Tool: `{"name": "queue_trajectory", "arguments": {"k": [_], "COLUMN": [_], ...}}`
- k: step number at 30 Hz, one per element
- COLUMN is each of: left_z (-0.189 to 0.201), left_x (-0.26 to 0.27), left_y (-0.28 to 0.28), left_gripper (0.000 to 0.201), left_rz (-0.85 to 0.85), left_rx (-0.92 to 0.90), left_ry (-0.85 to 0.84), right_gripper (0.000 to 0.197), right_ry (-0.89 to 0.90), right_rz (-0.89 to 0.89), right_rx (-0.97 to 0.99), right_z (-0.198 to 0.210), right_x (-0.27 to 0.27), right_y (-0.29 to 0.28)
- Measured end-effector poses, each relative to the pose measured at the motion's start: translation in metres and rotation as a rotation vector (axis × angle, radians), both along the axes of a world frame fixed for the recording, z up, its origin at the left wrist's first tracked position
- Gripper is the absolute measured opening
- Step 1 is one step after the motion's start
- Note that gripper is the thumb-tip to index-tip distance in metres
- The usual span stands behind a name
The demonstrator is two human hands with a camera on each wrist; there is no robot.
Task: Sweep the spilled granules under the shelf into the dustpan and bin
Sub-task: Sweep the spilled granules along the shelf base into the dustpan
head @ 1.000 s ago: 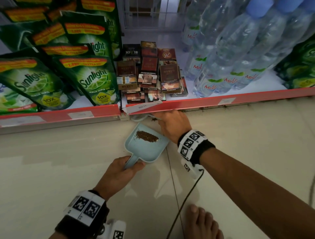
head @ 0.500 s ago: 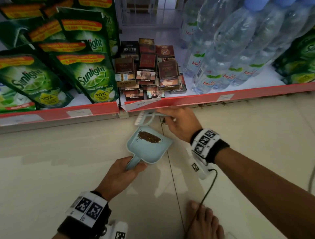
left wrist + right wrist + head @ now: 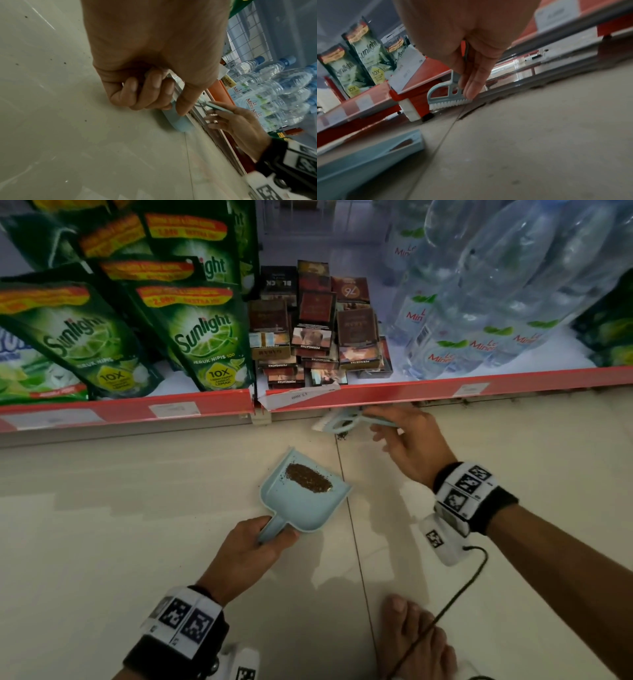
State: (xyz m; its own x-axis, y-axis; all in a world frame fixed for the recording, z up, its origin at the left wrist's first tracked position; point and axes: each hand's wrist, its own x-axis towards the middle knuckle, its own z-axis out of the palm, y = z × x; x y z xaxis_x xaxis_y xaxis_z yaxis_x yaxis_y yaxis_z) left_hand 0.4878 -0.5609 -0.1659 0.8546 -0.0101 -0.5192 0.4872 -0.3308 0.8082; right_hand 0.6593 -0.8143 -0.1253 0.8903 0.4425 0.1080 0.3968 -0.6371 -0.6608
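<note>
On the pale tiled floor (image 3: 120,525), a long shelf (image 3: 376,393) with a red front edge runs across the top of the head view, loaded with green Sunlight pouches (image 3: 202,337), stacked cigarette packs (image 3: 315,337) and clear water bottles (image 3: 496,313). Below it, set on the floor just left of a tile joint, lies the light blue dustpan (image 3: 301,510), its open mouth turned toward the shelf (a dark heap of granules (image 3: 308,477) sits inside near that mouth). The left hand (image 3: 246,556) grips the dustpan's handle, fingers (image 3: 150,92) curled round it and thumb pressed on top. The right hand (image 3: 414,443) holds a small blue brush (image 3: 337,422) by its handle between thumb and fingertips, the other fingers (image 3: 472,81) hanging fairly straight beside it; the white bristles point down at the floor right at the foot of the shelf. A small dark scatter of loose granules (image 3: 340,435) lies on the floor just under the brush head, apart from the dustpan. A bare foot (image 3: 414,642) rests on the floor at the lower edge, with a black cable (image 3: 455,594) crossing it.
</note>
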Motion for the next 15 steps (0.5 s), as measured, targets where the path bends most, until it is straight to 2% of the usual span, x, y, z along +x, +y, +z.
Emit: {"name": "queue_trajectory", "arguments": {"k": [3, 7, 12, 15], "left_z": [0.002, 0.005, 0.008, 0.009], "left_x": [-0.004, -0.013, -0.024, -0.033], "left_y": [-0.002, -0.005, -0.002, 0.001], "left_gripper": [0.042, 0.036, 0.036, 0.037], "left_rz": [-0.02, -0.019, 0.03, 0.061], "left_rx": [0.014, 0.016, 0.012, 0.022], "left_ry": [-0.024, -0.046, -0.041, -0.051], "right_gripper": [0.045, 0.034, 0.024, 0.026], "right_ry": [0.087, 0.07, -0.038, -0.085], "right_rz": [0.046, 0.057, 0.093, 0.125], "right_rx": [0.046, -0.115, -0.362, -0.367], "right_z": [-0.014, -0.019, 0.002, 0.018], "right_x": [-0.005, -0.005, -0.001, -0.005], "right_y": [0.035, 0.052, 0.002, -0.019]}}
